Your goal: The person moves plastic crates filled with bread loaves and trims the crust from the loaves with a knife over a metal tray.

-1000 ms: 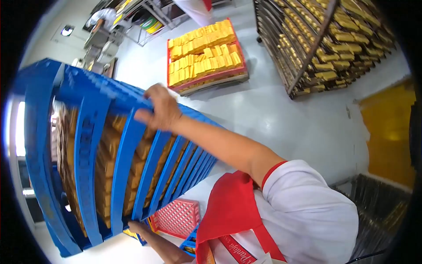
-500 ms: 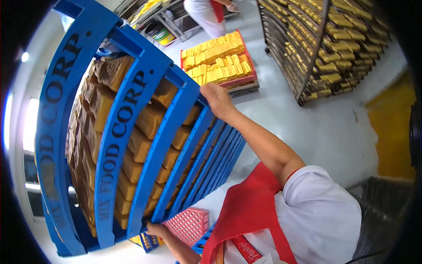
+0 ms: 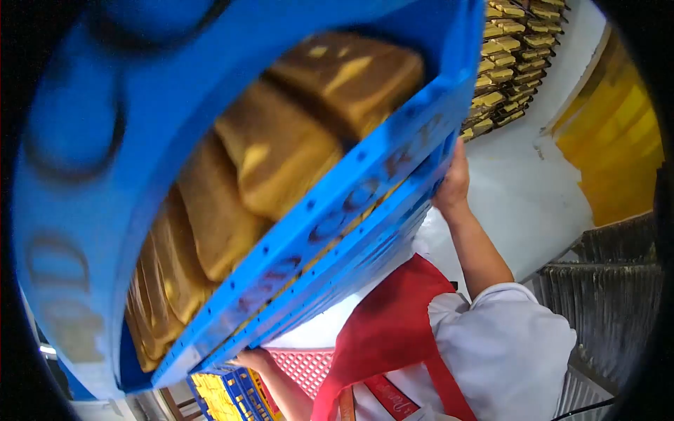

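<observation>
A tall stack of blue plastic crates with dark "FOOD CORP" lettering fills the left and middle of the view, very near the camera. Brown loaves of bread show through the opening in the nearest crate. On the stack's right side, my right hand grips a crate edge, its fingers partly hidden. Lower down, at the near left corner, my left hand is closed on a crate edge, most of its fingers out of sight behind the plastic.
A rack with several rows of yellow pieces stands at the top right. Behind my left arm is a pink lattice crate, beside a blue crate of yellow pieces. Dark ridged trays are stacked at the right, near a yellow sheet.
The crate stack now looms larger and closer, covering more of the upper view. My right hand appears farther right and lower, still on the stack. The red crate and other worker are out of view.
</observation>
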Available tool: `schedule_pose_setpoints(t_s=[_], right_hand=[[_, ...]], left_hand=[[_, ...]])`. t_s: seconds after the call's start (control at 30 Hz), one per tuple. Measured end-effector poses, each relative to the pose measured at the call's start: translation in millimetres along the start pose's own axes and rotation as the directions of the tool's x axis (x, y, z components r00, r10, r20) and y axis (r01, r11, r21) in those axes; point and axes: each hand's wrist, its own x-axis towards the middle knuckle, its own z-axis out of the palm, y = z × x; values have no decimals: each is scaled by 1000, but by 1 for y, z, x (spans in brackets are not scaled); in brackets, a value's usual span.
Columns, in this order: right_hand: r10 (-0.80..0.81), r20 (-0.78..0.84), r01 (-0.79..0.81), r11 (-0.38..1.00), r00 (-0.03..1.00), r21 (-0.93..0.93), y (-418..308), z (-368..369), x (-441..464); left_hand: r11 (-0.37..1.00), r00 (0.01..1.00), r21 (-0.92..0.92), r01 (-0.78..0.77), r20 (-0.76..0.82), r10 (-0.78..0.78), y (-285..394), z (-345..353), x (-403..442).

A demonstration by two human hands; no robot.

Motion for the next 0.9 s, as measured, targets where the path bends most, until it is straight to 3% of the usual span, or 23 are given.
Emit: schedule_pose_setpoints(t_s=[0.07,0.13,0.2,0.23,0.3,0.37,0.4,0.5,0.53,0.63,0.67,0.7,0.73,0.77,0.8,0.83,0.87,0.9], right_hand=[[-22,-56,26,997,998,66,-14,4,8],[-10,-105,26,988,994,152,-23,15,24],[-30,-6,30,988,1000,150,-14,6,50],[-69,-51,74,991,996,116,-9,9,64],[-89,-80,94,993,993,66,-4,18,90],[-119,-125,125,991,985,37,-1,24,110],[-129,-137,133,991,982,25,3,26,121],[-194,-169,199,980,967,17,16,30,153],[-189,-159,194,981,969,18,14,36,152],[-102,-254,109,994,962,16,9,45,153],[-110,-274,93,993,955,-75,3,52,148],[-153,-197,146,988,968,-53,19,41,168],[-244,-177,187,939,953,-288,19,37,164],[-187,-267,131,968,945,-216,12,47,154],[-148,-154,126,982,977,-140,29,24,174],[-106,-38,103,992,994,-66,46,0,194],[-170,-55,138,920,984,-367,60,-27,201],[-261,-57,192,826,964,-530,75,-37,189]], left_hand=[[994,1000,-112,19,2,-19,21,14,14],[876,990,-466,123,-8,-144,47,40,35],[580,947,-771,261,86,-310,79,54,59],[394,918,-871,295,144,-371,98,60,72],[208,888,-932,297,190,-419,134,73,102],[341,891,-895,289,121,-437,158,83,129],[246,852,-886,394,251,-459,160,95,143],[352,846,-833,427,232,-479,182,118,178],[266,866,-890,371,227,-446,190,125,189],[306,876,-890,338,179,-448,198,140,207],[350,898,-884,308,149,-415,196,147,214],[340,871,-879,335,151,-468,207,143,218],[327,900,-888,322,180,-398,208,138,218],[305,909,-913,273,140,-393,208,145,221],[228,897,-931,284,174,-407,200,160,218],[474,938,-846,245,82,-338,197,159,214],[459,908,-810,365,201,-367,210,123,208],[536,922,-763,362,209,-325,210,108,200]])
